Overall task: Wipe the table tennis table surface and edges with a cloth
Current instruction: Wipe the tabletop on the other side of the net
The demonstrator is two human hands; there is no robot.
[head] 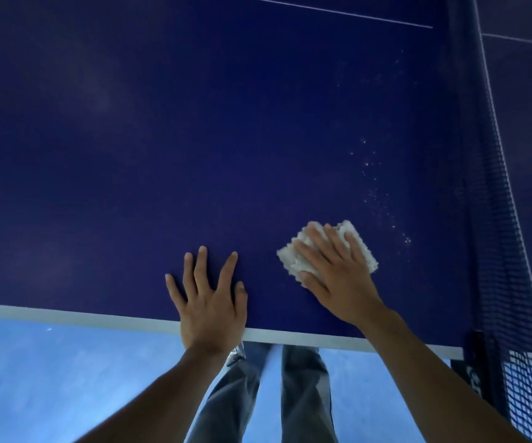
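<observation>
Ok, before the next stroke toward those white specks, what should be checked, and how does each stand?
1. Cloth flat under right hand: ok.
2. Left hand braced flat on table: ok.
3. Specks between cloth and net wiped: not ok.
4. Path from cloth to specks free: ok.
5. White edge wiped: cannot tell.

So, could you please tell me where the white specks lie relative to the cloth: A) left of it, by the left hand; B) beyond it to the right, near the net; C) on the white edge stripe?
B: the specks trail up the table beyond and right of the cloth, alongside the net.
</observation>
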